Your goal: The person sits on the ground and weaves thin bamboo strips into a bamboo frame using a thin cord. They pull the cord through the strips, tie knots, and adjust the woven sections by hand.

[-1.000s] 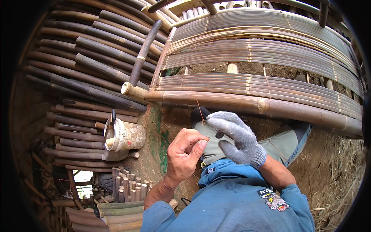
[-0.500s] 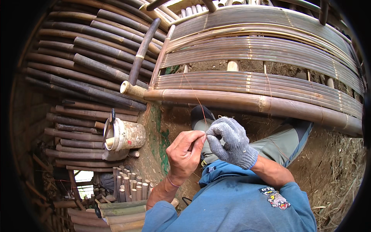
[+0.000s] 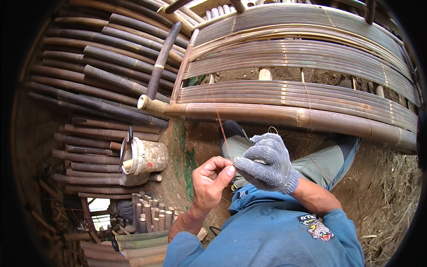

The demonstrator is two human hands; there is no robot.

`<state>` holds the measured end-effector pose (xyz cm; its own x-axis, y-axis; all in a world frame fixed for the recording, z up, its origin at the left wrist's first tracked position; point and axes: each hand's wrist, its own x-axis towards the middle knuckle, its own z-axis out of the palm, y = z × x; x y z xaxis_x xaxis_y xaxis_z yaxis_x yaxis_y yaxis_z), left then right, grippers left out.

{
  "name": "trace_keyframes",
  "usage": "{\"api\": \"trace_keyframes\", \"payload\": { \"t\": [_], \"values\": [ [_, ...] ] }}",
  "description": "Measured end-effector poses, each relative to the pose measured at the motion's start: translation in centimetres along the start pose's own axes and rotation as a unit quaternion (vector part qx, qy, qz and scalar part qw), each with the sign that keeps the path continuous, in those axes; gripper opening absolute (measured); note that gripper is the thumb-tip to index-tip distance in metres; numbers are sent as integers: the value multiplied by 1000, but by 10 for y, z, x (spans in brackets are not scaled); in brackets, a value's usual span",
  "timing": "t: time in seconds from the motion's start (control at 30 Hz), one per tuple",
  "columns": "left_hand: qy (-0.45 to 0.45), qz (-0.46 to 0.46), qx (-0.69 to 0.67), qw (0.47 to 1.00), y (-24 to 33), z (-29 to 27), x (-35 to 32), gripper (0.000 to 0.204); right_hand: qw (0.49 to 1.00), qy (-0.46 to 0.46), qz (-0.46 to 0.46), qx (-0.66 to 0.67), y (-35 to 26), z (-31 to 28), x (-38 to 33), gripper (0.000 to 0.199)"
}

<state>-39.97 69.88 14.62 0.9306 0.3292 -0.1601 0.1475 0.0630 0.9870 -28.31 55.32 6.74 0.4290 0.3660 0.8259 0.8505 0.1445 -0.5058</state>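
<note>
Bamboo fills nearly the whole frame: a thick bamboo pole (image 3: 284, 116) runs across the middle, with a curved panel of split bamboo slats (image 3: 302, 66) rising behind it toward the upper right, and dark stacked bamboo poles (image 3: 98, 84) filling the upper left. Just below centre the left hand (image 3: 212, 180), bare, has its thumb and forefinger pinched shut on a thin strand (image 3: 221, 127) that runs up from the fingers toward the pole. The right hand (image 3: 267, 162), in a grey knitted glove, is curled closed just beside it, touching the same strand where the fingertips meet. As for progress, I judge the slats already laid and largely in place, with a few thin ties visible hanging at the panel's lower edge; the strand in hand looks loose along its length, so this binding seems unfinished. At centre left a stained whitish bucket (image 3: 144, 158) lies tilted against the poles, a dark handled tool and a pale stick poking from its mouth; what else it holds I cannot tell. Short cut bamboo pieces (image 3: 149, 218) stand bunched at lower left.
</note>
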Motion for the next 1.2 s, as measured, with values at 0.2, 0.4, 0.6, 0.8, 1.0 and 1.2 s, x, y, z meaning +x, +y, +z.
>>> {"api": "trace_keyframes", "payload": {
  "t": [0.2,0.4,0.6,0.8,1.0,1.2],
  "values": [
    [35,40,61,997,-2,4,2,10,995,47,-72,-58,9,3,13,38],
    [1,83,138,987,-23,13,-23,7,988,49,147,-7,15,1,-2,24],
    [-292,161,362,871,-86,6,-31,18,562,-42,620,546,-5,-17,-24,41],
    [87,90,351,928,-193,-172,67,24,841,-395,357,-95,30,-106,-64,39],
    [411,-219,174,868,-324,-426,186,20,769,-302,440,-351,33,-131,-72,27],
    [529,-222,221,789,-388,-490,282,24,658,-313,275,-627,50,-59,20,34]
  ]
}}
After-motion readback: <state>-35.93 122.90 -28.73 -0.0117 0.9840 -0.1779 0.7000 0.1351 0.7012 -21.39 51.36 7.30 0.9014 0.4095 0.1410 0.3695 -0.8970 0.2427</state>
